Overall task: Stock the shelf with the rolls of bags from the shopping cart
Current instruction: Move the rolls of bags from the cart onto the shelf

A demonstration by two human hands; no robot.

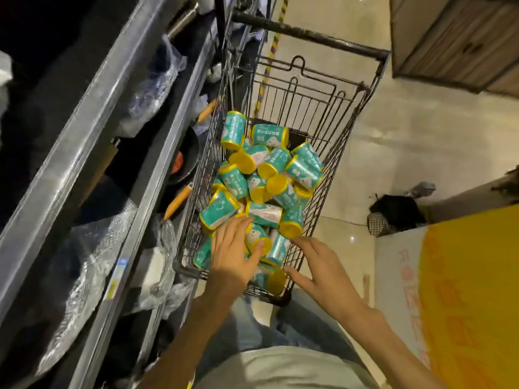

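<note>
Person wore a light grey-white tee, hem visible at frame bottom, w/ pale blue jeans below. Both forearms bare, no sleeves, no watch or gloves.

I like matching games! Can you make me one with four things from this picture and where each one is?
Things:
1. rolls of bags
2. left hand
3. right hand
4. frying pan

Places:
A. on the shelf beside the cart
B. at the cart's near right rim
C. heaped inside the cart
D. reaching onto the rolls at the cart's near end

Pairs: 1-C, 2-D, 3-B, 4-A
</note>
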